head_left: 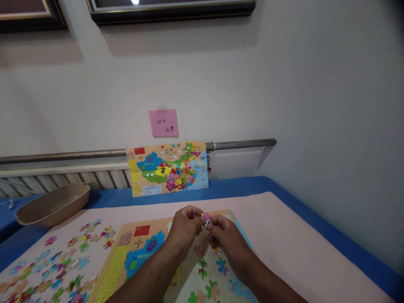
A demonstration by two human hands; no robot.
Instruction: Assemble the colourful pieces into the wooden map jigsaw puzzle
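Observation:
Above the puzzle board (113,252), my left hand (186,225) and my right hand (225,231) meet with their fingertips pinched. Between them is a small pink jigsaw piece (207,219) with a black-and-white picture, gripped from both sides. The board's left part shows a joined map picture with a red flag, a blue area and a yellow strip. Beneath my hands, loose pieces lie on the pale inner surface, among them a green piece (202,269) and a blue-purple piece (222,266). My forearms cover part of the board.
Many loose jigsaw pieces (59,265) are spread over the pink sheet (296,235) at left. A brown tray (53,206) stands at the back left. The printed map (168,168) leans against the pipe (243,144), below a pink note (163,123).

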